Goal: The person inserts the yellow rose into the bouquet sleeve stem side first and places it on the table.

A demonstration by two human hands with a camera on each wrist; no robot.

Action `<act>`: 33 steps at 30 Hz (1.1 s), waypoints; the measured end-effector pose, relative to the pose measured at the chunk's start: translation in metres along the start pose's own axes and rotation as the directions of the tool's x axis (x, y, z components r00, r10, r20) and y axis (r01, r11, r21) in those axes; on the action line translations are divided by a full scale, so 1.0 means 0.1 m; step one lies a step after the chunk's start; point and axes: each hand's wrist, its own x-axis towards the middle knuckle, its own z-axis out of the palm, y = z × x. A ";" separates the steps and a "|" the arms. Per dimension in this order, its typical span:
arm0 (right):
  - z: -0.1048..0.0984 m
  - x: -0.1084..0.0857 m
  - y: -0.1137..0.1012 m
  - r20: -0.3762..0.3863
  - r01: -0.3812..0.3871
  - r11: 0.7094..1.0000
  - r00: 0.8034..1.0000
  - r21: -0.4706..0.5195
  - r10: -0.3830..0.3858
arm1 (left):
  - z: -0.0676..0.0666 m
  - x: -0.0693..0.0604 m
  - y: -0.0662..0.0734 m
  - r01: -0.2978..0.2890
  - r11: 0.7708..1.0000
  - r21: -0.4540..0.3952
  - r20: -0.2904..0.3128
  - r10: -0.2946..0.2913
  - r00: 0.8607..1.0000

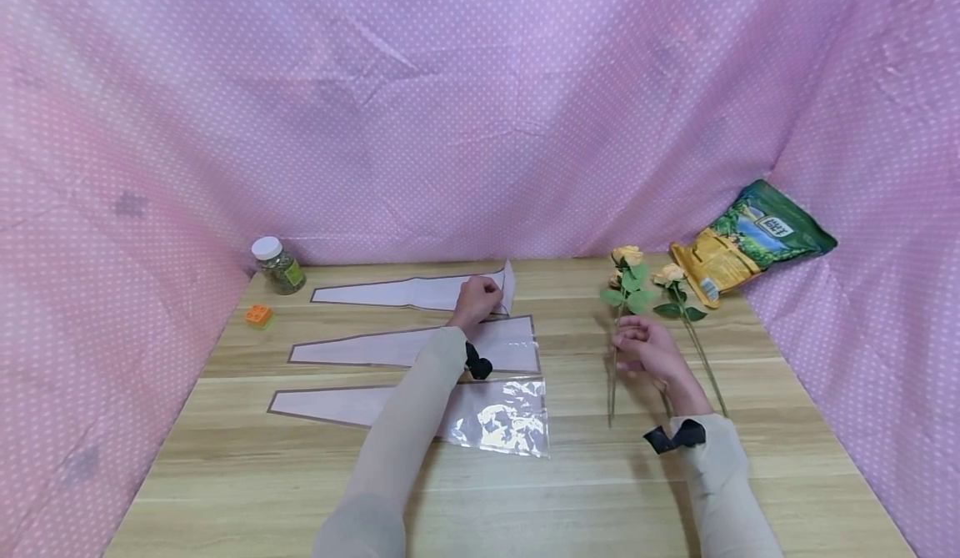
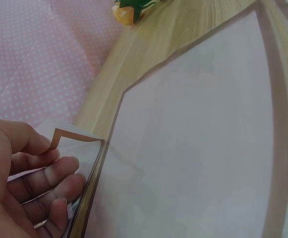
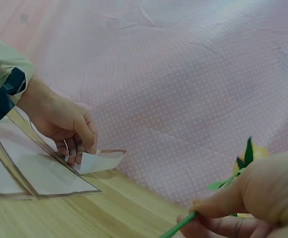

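Note:
My left hand [image 1: 476,299] pinches the raised right end of the farthest tapered flower sleeve [image 1: 375,292], which is pale with a brown border. Its lifted corner [image 2: 67,134] is between thumb and forefinger in the left wrist view, the other fingers loosely bent. Two similar sleeves lie flat nearer me, a middle one [image 1: 360,348] and a front one [image 1: 337,404] with a shiny clear end. My right hand [image 1: 652,354] pinches the green stem [image 3: 181,224] of a pale yellow rose [image 1: 627,255]. Another bloom [image 1: 615,279] shows beside it; its stem is partly hidden.
To the right of my right hand lies another yellow rose [image 1: 670,274]. A green and yellow bag [image 1: 738,241] leans at the back right corner. At the back left stand a white-lidded jar [image 1: 281,268] and an orange toy block [image 1: 258,315]. Pink dotted cloth [image 1: 480,124] surrounds the table.

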 end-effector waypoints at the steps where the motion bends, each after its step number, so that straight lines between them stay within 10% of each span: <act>1: 0.00 0.00 0.00 -0.005 0.005 1.000 1.000 0.014 -0.005 | 0.00 0.00 0.00 -0.001 1.000 0.003 0.002 0.001 1.000; 11: -0.02 0.04 -0.03 -0.058 0.067 0.980 0.997 0.187 -0.058 | 0.00 0.00 0.02 0.004 1.000 0.004 0.010 -0.004 1.000; 33: 0.12 0.36 -0.29 -0.188 0.136 0.801 0.982 0.583 -0.030 | -0.01 -0.01 0.00 -0.009 1.000 -0.015 0.017 0.009 1.000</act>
